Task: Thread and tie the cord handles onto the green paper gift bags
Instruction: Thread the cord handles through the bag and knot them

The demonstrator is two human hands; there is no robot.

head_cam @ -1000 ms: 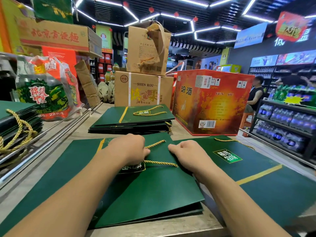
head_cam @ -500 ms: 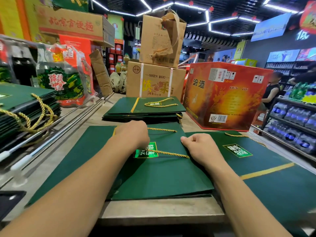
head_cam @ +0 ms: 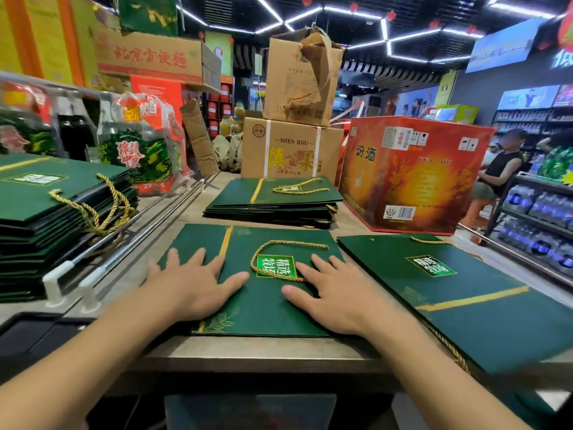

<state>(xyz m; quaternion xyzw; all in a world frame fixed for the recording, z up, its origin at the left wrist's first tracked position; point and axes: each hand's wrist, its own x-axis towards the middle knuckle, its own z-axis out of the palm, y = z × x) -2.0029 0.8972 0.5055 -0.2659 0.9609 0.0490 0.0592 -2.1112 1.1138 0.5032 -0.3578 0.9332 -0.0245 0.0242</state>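
As left hand (head_cam: 189, 283) and right hand (head_cam: 338, 294) lie flat on the green bag (head_cam: 263, 308) mid-bench (head_cam: 248, 352), fingers spread and holding nothing, its cord handle (head_cam: 288, 242) looks tied. Likely next: move it to the stack (head_cam: 273, 203) behind.

Bright, even white light comes from LED strips (head_cam: 412, 35) set in angular lines on the dark ceiling, and the strips themselves burn out to pure white. The middle green gift bag (head_cam: 269, 308) is sharp, with only soft, faint shadows along the edges of the left hand (head_cam: 192, 283) and right hand (head_cam: 335, 293). Glare streaks the shrink-wrapped bottle pack (head_cam: 139, 144). The wide lens bows the metal rails (head_cam: 139, 237) and the bottled-water shelf (head_cam: 533, 212) outward. The far-left packs (head_cam: 21, 128) and the near corner of the right gift bag (head_cam: 465, 305) are smeared with blur.
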